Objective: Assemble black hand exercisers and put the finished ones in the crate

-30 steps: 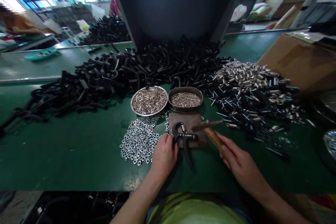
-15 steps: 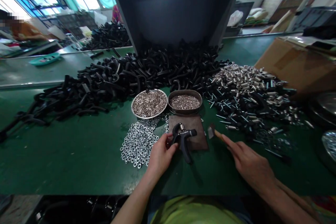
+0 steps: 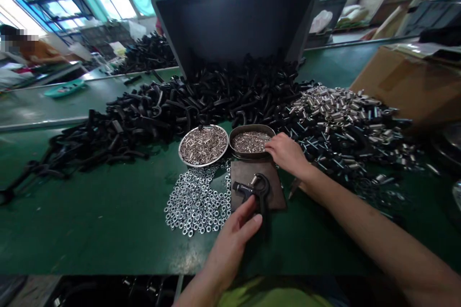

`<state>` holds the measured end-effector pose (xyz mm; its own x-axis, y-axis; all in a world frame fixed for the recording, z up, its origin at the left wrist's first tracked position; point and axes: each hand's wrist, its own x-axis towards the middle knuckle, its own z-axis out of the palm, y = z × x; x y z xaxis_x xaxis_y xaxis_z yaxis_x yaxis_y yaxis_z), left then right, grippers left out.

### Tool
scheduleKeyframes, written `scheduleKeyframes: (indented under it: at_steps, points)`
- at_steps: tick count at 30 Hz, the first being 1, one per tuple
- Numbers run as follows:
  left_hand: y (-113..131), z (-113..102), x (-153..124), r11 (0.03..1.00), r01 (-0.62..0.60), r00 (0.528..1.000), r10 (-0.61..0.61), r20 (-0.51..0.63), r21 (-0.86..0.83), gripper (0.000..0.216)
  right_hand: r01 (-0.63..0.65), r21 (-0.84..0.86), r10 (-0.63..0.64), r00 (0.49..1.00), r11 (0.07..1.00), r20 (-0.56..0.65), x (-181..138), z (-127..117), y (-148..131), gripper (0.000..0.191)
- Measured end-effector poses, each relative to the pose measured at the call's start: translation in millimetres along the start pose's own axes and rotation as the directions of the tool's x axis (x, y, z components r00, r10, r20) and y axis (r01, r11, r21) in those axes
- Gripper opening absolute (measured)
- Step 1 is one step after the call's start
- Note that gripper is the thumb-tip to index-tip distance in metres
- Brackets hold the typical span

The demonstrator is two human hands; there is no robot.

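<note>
My left hand is closed on a black hand grip strengthener with a coil spring. The strengthener rests over a flat metal plate, its handles toward me. My right hand reaches to the right side of an oval tin of small metal parts. Its fingertips are pinched together at the rim, and whatever they hold is too small to make out. Under my right forearm lies a hammer, partly hidden. Beside the tin stands a round dish of small metal pins.
Loose ring-shaped nuts spread left of the plate. Black grip parts heap across the back, before a tipped grey bin. Springs and bolts pile at right, near a cardboard box. A person sits far left.
My right hand has let go of the hammer and moved up and left to the oval tin. My left hand has turned the grip strengthener over, its spring end now facing away from me.
</note>
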<state>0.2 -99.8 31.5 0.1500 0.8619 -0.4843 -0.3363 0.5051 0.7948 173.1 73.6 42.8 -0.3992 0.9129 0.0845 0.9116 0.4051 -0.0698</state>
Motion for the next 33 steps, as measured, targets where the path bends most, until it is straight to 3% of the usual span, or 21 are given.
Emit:
scheduleKeyframes:
  at_steps: [3, 5, 7, 9, 11, 12, 14, 15, 19, 24, 29, 33]
  points:
    - [17, -11, 8, 0.968, -0.138, 0.988, 0.149, -0.037, 0.210, 0.054, -0.032, -0.028, 0.036, 0.992, 0.999, 0.120, 45, 6, -5, 0.021]
    - [32, -18, 24, 0.878, -0.275, 0.953, 0.303, -0.011, 0.391, 0.047, -0.041, -0.028, 0.046, 0.981, 0.999, 0.189, 62, 10, -8, 0.017]
    - [49, -21, 47, 0.704, -0.407, 0.886, 0.458, 0.066, 0.582, 0.036, -0.051, -0.008, 0.051, 0.971, 0.999, 0.234, 69, 13, -11, 0.015]
    - [65, -20, 77, 0.467, -0.473, 0.809, 0.567, 0.158, 0.747, 0.028, -0.069, 0.026, 0.061, 0.967, 0.997, 0.247, 68, 15, -11, 0.014]
    - [81, -16, 109, 0.214, -0.427, 0.769, 0.598, 0.228, 0.878, 0.023, -0.094, 0.077, 0.074, 0.971, 0.993, 0.229, 65, 16, -9, 0.013]
    - [87, -12, 125, 0.093, -0.377, 0.775, 0.577, 0.258, 0.922, 0.022, -0.107, 0.108, 0.082, 0.974, 0.988, 0.211, 63, 17, -7, 0.013]
    - [98, -4, 155, -0.101, -0.266, 0.830, 0.482, 0.281, 0.959, 0.023, -0.136, 0.184, 0.106, 0.981, 0.973, 0.163, 60, 21, -1, 0.015]
    - [101, 0, 168, -0.141, -0.236, 0.854, 0.442, 0.275, 0.961, 0.022, -0.150, 0.229, 0.120, 0.983, 0.962, 0.138, 59, 22, 1, 0.017]
    - [104, 9, 204, -0.167, -0.187, 0.896, 0.376, 0.238, 0.968, 0.017, -0.176, 0.459, 0.157, 0.984, 0.871, 0.079, 56, 25, 8, 0.022]
    - [101, 10, 215, -0.120, -0.169, 0.899, 0.389, 0.203, 0.978, 0.017, -0.170, 0.678, 0.181, 0.982, 0.715, 0.055, 36, 16, 10, 0.022]
    - [105, 8, 207, 0.020, -0.194, 0.878, 0.449, 0.165, 0.981, 0.012, -0.163, 0.854, 0.165, 0.982, 0.494, 0.092, 0, 16, 12, 0.021]
    - [105, 5, 187, 0.177, -0.279, 0.860, 0.483, 0.163, 0.944, 0.012, -0.178, 0.875, 0.150, 0.981, 0.449, 0.122, -26, 26, 5, 0.019]
